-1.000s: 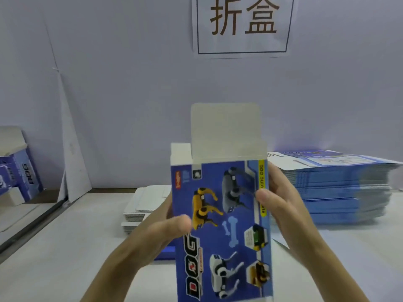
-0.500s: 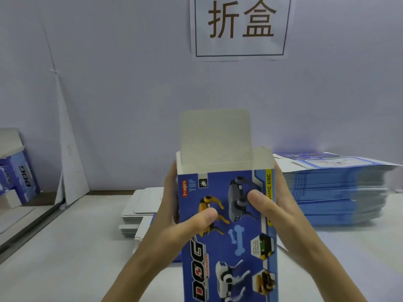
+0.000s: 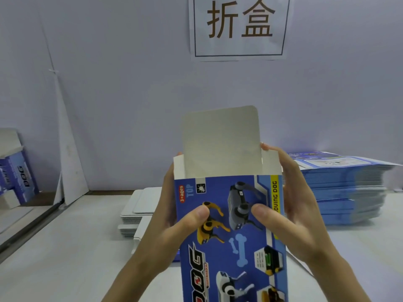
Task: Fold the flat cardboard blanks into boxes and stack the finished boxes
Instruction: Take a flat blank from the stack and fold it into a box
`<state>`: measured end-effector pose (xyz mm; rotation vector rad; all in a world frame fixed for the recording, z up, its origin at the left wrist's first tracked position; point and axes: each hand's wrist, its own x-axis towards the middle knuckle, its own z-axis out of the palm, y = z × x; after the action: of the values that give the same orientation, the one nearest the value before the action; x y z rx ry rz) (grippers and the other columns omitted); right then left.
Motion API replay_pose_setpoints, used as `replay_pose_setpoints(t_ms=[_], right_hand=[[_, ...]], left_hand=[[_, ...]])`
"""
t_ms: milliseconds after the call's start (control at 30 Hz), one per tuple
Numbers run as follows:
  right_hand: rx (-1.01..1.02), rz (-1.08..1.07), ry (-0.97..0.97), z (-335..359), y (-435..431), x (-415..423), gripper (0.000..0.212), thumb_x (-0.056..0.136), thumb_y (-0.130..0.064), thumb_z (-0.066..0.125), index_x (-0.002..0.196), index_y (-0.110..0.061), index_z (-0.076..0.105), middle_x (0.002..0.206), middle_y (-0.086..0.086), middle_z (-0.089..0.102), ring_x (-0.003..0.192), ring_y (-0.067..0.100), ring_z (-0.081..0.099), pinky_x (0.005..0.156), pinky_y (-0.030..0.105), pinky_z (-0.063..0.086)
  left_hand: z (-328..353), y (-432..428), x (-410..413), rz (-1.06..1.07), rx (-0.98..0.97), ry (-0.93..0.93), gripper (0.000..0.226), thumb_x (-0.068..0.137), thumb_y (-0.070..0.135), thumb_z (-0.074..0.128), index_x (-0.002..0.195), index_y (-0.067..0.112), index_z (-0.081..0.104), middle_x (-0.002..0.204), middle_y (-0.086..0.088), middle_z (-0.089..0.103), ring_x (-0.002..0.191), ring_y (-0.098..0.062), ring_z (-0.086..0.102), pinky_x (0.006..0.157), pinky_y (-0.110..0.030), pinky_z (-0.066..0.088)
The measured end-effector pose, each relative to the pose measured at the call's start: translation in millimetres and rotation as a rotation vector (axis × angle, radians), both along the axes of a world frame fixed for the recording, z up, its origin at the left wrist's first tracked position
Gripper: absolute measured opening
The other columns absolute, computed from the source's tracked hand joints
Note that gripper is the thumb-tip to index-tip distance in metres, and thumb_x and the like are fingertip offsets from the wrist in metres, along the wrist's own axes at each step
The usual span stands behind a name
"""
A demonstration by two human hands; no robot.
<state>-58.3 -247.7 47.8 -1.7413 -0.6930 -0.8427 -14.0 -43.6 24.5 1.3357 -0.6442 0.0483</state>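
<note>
Blue printed box [image 3: 231, 225] is held upright at frame centre, above the counter [image 3: 65, 247], its lower end cut off by the frame's bottom edge. The printed front with toy-dog pictures faces the camera.

Left hand [image 3: 172, 221]: grip wrapped round the box's left edge, thumb pressed on the front face, fingers behind. Right hand [image 3: 294, 214]: grip wrapped round the right edge, thumb on the front, fingers behind, one fingertip showing beside the top flap [image 3: 220, 140].

The top flap stands straight up at 12 o'clock of the box, plain grey inside showing. Small side flaps left [image 3: 178, 166] and right [image 3: 271, 163] also stand up, so the top end is open.

A tall stack of flat blanks [image 3: 340, 188] sits at 3 o'clock on the counter. A low pile of white card sheets [image 3: 139, 205] is at 9 o'clock, partly behind the left hand. Finished boxes [image 3: 17, 177] are at far 9 o'clock by the frame edge. A white board [image 3: 67, 149] leans on the wall at 10 o'clock. A sign [image 3: 238, 27] with two characters hangs on the wall at 12 o'clock.
</note>
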Motion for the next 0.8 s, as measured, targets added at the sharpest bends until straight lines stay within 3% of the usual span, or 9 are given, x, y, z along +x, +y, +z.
replay_pose_setpoints(t_ms=[133, 233, 367, 467, 567, 667, 733, 800], right_hand=[[-0.031, -0.023, -0.028, 3.2, -5.0, -2.6, 0.071, 0.073, -0.029, 0.065, 0.141, -0.028, 0.044, 0.144, 0.005, 0.045, 0.111, 0.005, 0.062, 0.080, 0.019, 0.055], [-0.137, -0.126, -0.081, 4.2, -3.4, -3.0, 0.056, 0.072, -0.030, 0.062, 0.127, -0.024, 0.055, 0.146, 0.010, 0.039, 0.118, -0.005, 0.052, 0.080, 0.003, 0.047], [-0.156, -0.158, -0.074, 2.7, 2.2, -2.5, 0.038, 0.072, -0.033, 0.060, 0.109, -0.024, 0.055, 0.146, 0.012, 0.037, 0.121, -0.005, 0.049, 0.080, 0.002, 0.046], [-0.160, -0.150, -0.093, 3.4, 1.9, -2.7, 0.049, 0.077, -0.032, 0.059, 0.125, -0.023, 0.052, 0.149, 0.012, 0.035, 0.125, -0.005, 0.046, 0.086, 0.002, 0.042], [-0.124, -0.095, -0.091, 3.7, 1.4, -2.8, 0.047, 0.078, -0.029, 0.059, 0.124, -0.025, 0.050, 0.152, 0.010, 0.035, 0.132, -0.001, 0.043, 0.094, 0.006, 0.039], [-0.087, -0.050, -0.062, 4.0, 5.2, -4.4, 0.031, 0.075, -0.031, 0.061, 0.104, -0.029, 0.051, 0.149, 0.005, 0.037, 0.117, -0.004, 0.053, 0.082, 0.016, 0.049], [-0.099, -0.070, -0.077, 6.4, 8.3, -6.3, 0.032, 0.074, -0.031, 0.061, 0.104, -0.028, 0.050, 0.149, 0.006, 0.037, 0.111, -0.007, 0.055, 0.075, 0.018, 0.050], [-0.138, -0.102, -0.128, 7.8, 8.9, -7.2, 0.038, 0.075, -0.029, 0.060, 0.111, -0.023, 0.051, 0.149, 0.012, 0.037, 0.115, -0.013, 0.052, 0.078, 0.007, 0.046]], left_hand=[[-3.1, -0.8, -2.5, 0.005, 0.010, -0.021, 0.080, 0.061, 0.039, 0.071, 0.131, 0.023, 0.037, 0.097, 0.012, 0.073, 0.085, -0.016, 0.073, 0.056, -0.022, 0.057], [-4.3, -0.3, -4.0, 0.012, 0.007, 0.033, 0.069, 0.066, 0.023, 0.072, 0.126, 0.020, 0.041, 0.090, 0.010, 0.074, 0.078, -0.017, 0.074, 0.052, -0.023, 0.056], [-2.7, 3.2, -3.3, 0.020, -0.027, 0.031, 0.058, 0.069, 0.021, 0.063, 0.123, 0.027, 0.044, 0.090, 0.008, 0.074, 0.078, -0.017, 0.074, 0.052, -0.023, 0.056], [1.1, 3.0, -6.0, 0.005, -0.045, 0.037, 0.090, 0.046, 0.042, 0.090, 0.122, 0.024, 0.045, 0.088, 0.006, 0.075, 0.075, -0.020, 0.074, 0.049, -0.024, 0.056], [2.7, 3.3, -7.1, 0.024, -0.031, 0.027, 0.101, 0.038, 0.051, 0.090, 0.123, 0.023, 0.044, 0.089, 0.008, 0.074, 0.075, -0.018, 0.074, 0.049, -0.023, 0.055], [2.4, 5.7, -4.8, 0.023, -0.039, 0.038, 0.084, 0.055, 0.033, 0.084, 0.126, 0.021, 0.042, 0.091, 0.009, 0.074, 0.077, -0.017, 0.074, 0.049, -0.023, 0.055], [4.3, 7.6, -6.3, 0.000, -0.039, 0.037, 0.104, 0.040, 0.051, 0.091, 0.126, 0.019, 0.042, 0.091, 0.008, 0.074, 0.078, -0.019, 0.074, 0.050, -0.025, 0.056], [5.4, 9.8, -8.6, 0.005, -0.049, 0.042, 0.115, 0.033, 0.065, 0.088, 0.126, 0.017, 0.041, 0.091, 0.006, 0.074, 0.077, -0.021, 0.074, 0.050, -0.026, 0.056]])
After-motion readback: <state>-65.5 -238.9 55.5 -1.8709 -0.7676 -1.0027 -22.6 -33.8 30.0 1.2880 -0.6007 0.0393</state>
